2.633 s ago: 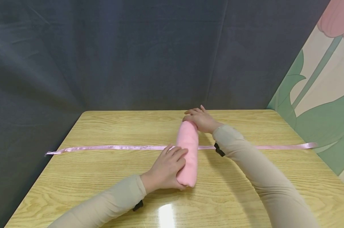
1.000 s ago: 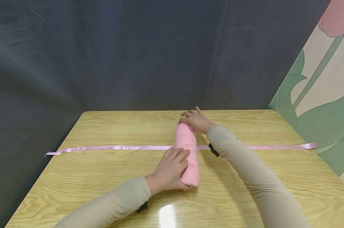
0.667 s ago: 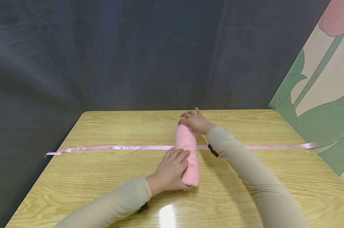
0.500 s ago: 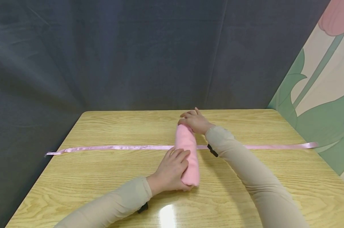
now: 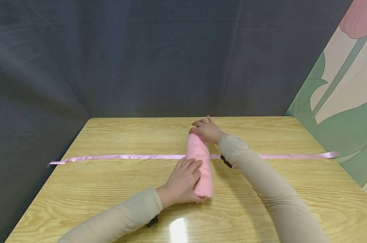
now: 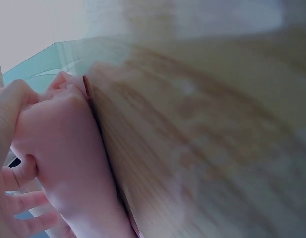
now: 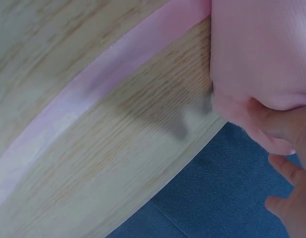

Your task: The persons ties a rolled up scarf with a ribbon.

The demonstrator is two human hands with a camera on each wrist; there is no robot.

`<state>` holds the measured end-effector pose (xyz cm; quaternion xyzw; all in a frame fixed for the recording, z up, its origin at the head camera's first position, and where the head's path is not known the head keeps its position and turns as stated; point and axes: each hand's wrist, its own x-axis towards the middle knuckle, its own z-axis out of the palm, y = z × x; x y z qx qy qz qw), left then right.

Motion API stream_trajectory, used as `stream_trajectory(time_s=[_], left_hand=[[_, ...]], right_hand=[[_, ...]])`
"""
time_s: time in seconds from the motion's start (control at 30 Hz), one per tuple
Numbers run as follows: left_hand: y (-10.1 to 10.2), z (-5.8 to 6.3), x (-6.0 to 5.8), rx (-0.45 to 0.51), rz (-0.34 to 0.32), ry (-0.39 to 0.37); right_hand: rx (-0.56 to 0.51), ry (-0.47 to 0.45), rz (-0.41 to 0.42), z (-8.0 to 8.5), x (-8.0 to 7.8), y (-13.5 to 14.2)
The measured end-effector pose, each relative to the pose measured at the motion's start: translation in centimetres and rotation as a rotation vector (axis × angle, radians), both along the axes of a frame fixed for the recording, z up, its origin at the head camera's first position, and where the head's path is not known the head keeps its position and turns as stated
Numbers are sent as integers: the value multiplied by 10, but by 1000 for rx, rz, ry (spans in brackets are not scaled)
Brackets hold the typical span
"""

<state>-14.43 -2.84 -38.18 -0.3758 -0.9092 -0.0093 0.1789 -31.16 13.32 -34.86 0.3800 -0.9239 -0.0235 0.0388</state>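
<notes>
A rolled pink cloth (image 5: 198, 152) lies lengthwise across a pink satin ribbon (image 5: 116, 157) on the table. My left hand (image 5: 183, 180) grips the near end, thumb at the end face and fingers curved over the left side. In the left wrist view, those fingers (image 6: 24, 171) bend against the cloth roll (image 6: 69, 148). At the far end, my right hand (image 5: 209, 131) holds the roll from the right. The right wrist view has one digit (image 7: 272, 119) pressing into a fold there, other fingertips (image 7: 286, 168) spread beyond it. The ribbon's middle is hidden under the roll.
The wood-grain table (image 5: 125, 135) extends around the roll. The ribbon's left end hangs at the left edge, its other end reaching the right edge. A dark cloth backdrop (image 5: 159, 60) stands behind, and a flower-painted panel (image 5: 347, 111) is on the right.
The roll has turned slightly: its far end shifted left and nearer, its near end a little right. Both hands moved with it, keeping hold. In the last half second there is hardly any motion.
</notes>
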Motion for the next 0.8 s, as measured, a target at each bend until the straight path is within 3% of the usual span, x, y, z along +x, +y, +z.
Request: stream_trajectory(time_s=[0.8], left_hand=[[-2,2,4,10,38,-75]], right_hand=[[-15,11,-24,5,13,6]])
